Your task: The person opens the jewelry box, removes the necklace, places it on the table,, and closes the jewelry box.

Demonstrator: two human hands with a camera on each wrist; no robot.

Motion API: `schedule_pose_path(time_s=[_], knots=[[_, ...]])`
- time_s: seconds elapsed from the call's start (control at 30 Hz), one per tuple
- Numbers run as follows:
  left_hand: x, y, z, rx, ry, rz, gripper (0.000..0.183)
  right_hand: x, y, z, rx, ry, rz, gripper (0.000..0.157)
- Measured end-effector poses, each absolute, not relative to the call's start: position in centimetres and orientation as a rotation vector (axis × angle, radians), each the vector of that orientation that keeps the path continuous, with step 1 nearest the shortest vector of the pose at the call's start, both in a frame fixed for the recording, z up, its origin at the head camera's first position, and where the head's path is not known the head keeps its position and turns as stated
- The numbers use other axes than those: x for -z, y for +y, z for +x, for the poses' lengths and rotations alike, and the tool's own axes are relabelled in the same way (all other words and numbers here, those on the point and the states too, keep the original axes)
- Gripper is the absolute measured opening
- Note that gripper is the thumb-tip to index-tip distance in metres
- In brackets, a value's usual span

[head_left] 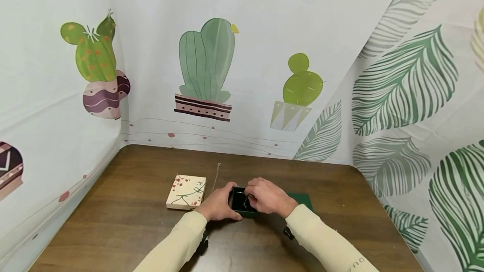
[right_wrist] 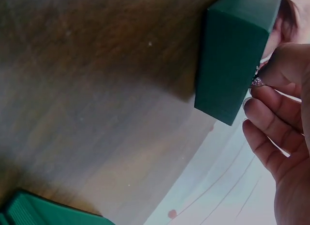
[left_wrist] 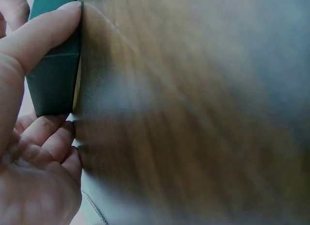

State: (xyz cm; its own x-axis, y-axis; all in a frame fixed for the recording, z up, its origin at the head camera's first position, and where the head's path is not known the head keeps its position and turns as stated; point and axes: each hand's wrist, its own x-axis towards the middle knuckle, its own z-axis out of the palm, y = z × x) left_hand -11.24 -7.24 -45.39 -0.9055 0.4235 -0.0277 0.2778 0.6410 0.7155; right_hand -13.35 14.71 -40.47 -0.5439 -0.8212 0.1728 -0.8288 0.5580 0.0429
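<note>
A person's left hand (head_left: 217, 205) steadies an open green box (head_left: 245, 214) on a desk (head_left: 143, 171), its thumb at the near side and fingers at the far side, while the right hand (head_left: 268, 196) reaches over the dark inside, seen from the head camera; a patterned box (head_left: 186, 192) sits to the left, a thin chain (head_left: 217, 176) lies between the two boxes toward the far side, and what looks like a green lid (head_left: 303, 200) is at right, partly behind the right hand. From the left wrist, the left fingers grasp the green box, thumb laid along its edge. From the right wrist, thumb and forefinger pinch a small sparkling trinket (right_wrist: 257, 82) right at the box's opening, the other fingers loosely bent. Good handling here would likely mean keeping the box firmly braced, the pinch light and the trinket clear of the rim. The count: two hands, one green box, one lid, one patterned box, one chain on the desk and one trinket visible in the pinch; any other contents cannot be told.
</note>
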Motion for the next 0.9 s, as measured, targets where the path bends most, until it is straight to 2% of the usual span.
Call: schedule_pose_path(time_s=[0.3, 0.73, 0.9], knots=[[45.4, -7.2, -11.2, -1.122, 2.678, 0.588, 0.094, 39.9, 14.9, -13.1, -0.167, -2.564, 1.390, 0.009], [45.2, -7.1, -11.0, -1.128, 2.684, 0.573, 0.103, 38.9, 15.1, -12.4, -0.210, -2.527, 1.390, 0.008], [45.2, -7.2, -11.1, -1.120, 2.684, 0.607, 0.101, 38.8, 15.1, -12.1, -0.223, -2.480, 1.412, 0.009]])
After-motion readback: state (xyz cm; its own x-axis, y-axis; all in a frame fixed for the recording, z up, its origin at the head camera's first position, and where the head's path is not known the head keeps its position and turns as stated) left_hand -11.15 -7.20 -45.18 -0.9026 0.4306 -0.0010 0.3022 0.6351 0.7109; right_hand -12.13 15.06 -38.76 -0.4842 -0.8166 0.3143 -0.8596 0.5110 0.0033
